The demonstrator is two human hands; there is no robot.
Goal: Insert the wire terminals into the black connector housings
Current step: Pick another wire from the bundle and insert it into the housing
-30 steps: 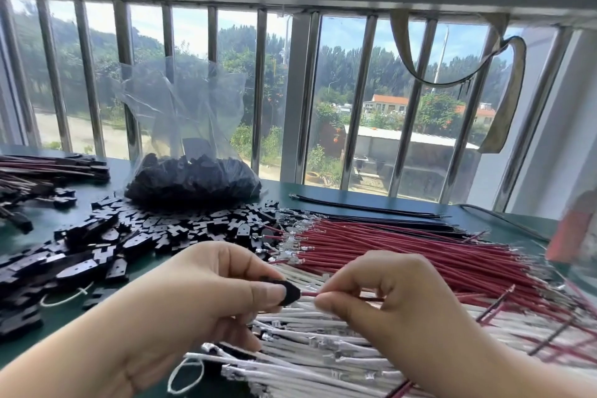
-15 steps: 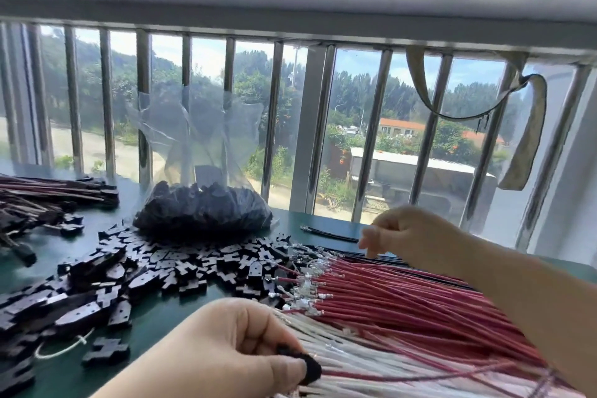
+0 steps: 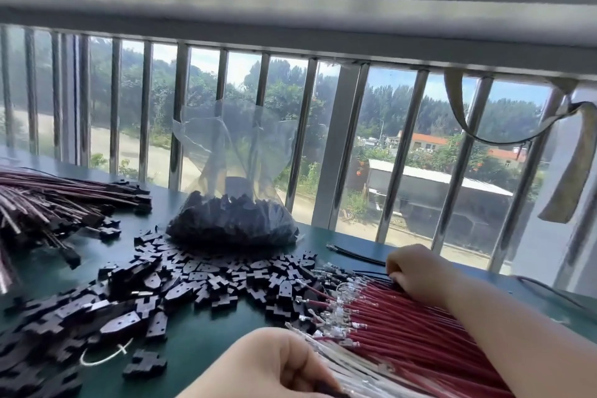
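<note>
clear glossy plastic bag (image 3: 239, 152)

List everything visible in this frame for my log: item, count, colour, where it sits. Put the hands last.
Loose connector housings: too many to count, black, scattered over the table's middle and left.
Plastic bag: one, clear, holding more black housings, standing by the window.
Red wires: a large bundle, terminals pointing left, on the right of the table.
White wires: a bundle, nearest the camera, under the left hand.
Black wires: a few, behind the red bundle.
Finished wires: a pile, reddish with black ends, far left.
Table: one, dark green.
Window bars: metal, across the back.
Left hand: bottom centre, fingers curled; what it holds is hidden.
Right hand: fingers down at the far edge of the red wires.
</note>
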